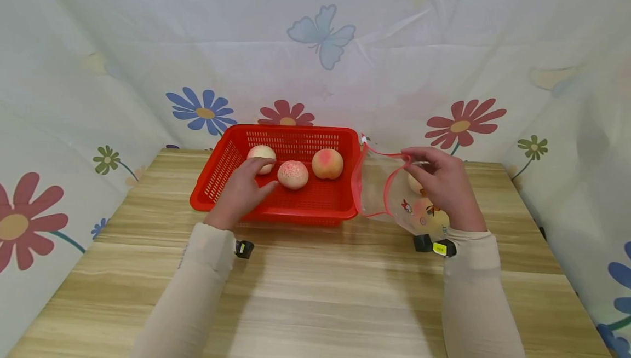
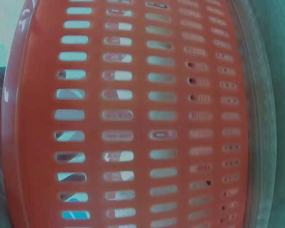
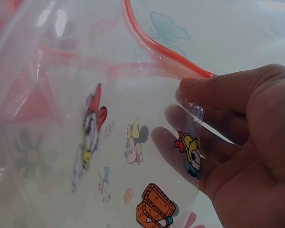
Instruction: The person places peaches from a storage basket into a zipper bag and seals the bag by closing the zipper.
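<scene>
Clear cartoon-printed bag, red-rimmed

head view: set high, looking forward and down over the light wood-grain table, both forearms in frame. left wrist view: pressed very near the red slotted plastic basket, filled by its perforated wall; same basket seen whole from above. right wrist view: close behind the clear cartoon-printed zip bag, shared with the head view.
</scene>
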Available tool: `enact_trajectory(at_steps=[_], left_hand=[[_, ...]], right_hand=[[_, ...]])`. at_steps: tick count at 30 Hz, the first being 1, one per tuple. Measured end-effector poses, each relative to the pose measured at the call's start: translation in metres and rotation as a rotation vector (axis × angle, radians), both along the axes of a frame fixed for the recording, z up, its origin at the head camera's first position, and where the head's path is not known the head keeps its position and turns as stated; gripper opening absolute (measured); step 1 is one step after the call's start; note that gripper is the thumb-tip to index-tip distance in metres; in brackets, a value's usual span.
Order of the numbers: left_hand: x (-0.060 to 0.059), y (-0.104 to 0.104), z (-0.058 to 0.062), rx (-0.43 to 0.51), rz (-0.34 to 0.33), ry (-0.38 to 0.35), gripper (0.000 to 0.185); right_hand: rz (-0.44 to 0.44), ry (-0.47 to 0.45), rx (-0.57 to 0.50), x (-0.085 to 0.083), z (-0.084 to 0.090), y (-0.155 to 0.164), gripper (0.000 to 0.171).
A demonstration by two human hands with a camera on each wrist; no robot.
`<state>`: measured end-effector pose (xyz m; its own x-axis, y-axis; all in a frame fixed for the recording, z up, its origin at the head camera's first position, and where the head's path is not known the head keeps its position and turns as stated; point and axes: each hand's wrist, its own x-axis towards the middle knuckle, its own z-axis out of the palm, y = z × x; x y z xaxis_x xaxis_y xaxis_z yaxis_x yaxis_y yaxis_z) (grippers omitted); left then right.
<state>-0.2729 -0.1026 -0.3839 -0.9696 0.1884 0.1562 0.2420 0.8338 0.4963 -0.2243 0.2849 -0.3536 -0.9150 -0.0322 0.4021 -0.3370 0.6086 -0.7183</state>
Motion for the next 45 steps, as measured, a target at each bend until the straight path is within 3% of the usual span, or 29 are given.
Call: enact_trajectory(at_steps=[21, 36, 45], left_hand=[[-0.012, -0.017, 0.0, -0.058, 0.136, -0.19, 0.076], [-0.014, -0.02, -0.001, -0.056, 0.211, -0.262, 0.083], [-0.015, -0.02, -0.002, -0.059, 0.212, -0.294, 0.08]], right_hand=[[-0.015, 0.009, 0.013, -0.002, -0.002, 0.002, 0.029], [-0.021, -0.001, 0.0, -0.002, -0.002, 0.003, 0.029], [-0.027, -0.024, -0.008, -0.001, 0.0, 0.004, 0.029]])
